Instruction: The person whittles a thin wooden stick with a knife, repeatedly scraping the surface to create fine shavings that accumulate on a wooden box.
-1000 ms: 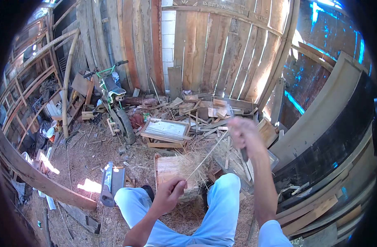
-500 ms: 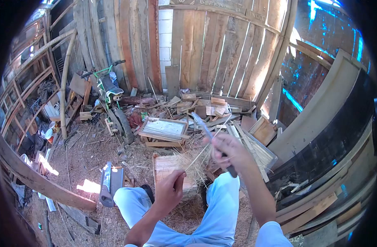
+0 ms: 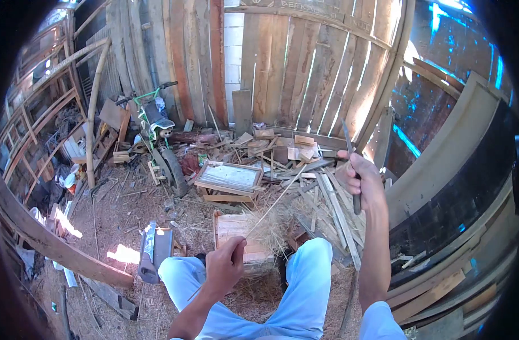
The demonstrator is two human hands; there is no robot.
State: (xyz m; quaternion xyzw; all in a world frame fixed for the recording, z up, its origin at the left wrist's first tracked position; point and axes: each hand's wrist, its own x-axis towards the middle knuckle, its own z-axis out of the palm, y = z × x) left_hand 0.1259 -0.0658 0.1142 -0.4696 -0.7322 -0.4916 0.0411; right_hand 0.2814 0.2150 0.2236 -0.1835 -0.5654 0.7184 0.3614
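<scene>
Left hand (image 3: 225, 263) pinches a thin stick (image 3: 276, 201) slanting away rightward; right hand (image 3: 364, 180), apart from it, grips an upright knife (image 3: 347, 139).

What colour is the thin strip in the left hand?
The thin strip is pale straw-yellow; the head view shows it best.

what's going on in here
A person works bare-handed among scattered wood. The left hand grips a thin strip that slants up and away. The right hand holds a knife with its blade pointing up, apart from the strip. Beyond the knees, thin shavings lie heaped by a pale wooden panel.
</scene>
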